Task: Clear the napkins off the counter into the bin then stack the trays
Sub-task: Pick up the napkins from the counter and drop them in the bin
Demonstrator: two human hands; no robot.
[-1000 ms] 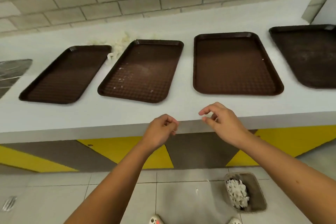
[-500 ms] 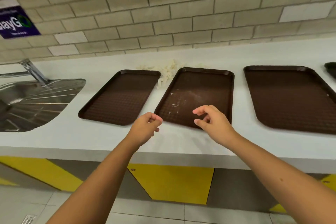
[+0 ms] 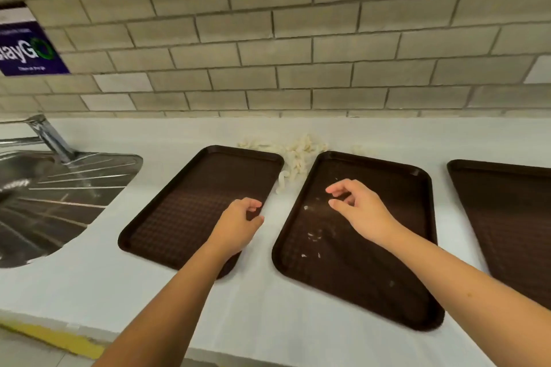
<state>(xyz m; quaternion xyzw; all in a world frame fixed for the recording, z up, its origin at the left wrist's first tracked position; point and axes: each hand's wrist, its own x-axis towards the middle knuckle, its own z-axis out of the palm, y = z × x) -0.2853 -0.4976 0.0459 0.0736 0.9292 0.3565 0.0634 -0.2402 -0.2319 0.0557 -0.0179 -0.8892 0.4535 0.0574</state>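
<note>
Both hands have moved fwd since 0.5 s ago: our left hand now hangs over the left dark-brown rectangular plastic tray, right hand over the scrap-flecked middle tray. Each grip is loose, half-curled, holding nothing, likely pre-shaped to pinch. We're after the shredded white paper napkins, lying on the white bench btwn the trays' far corners, near the wall.

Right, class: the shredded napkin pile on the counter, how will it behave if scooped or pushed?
The napkin pile is loose curled shreds, so it probably scatters rather than lifting as one. The pieces look thin and crumpled, so likely light and floppy. Pushed, some may catch on the raised rim of the left tray.
</note>
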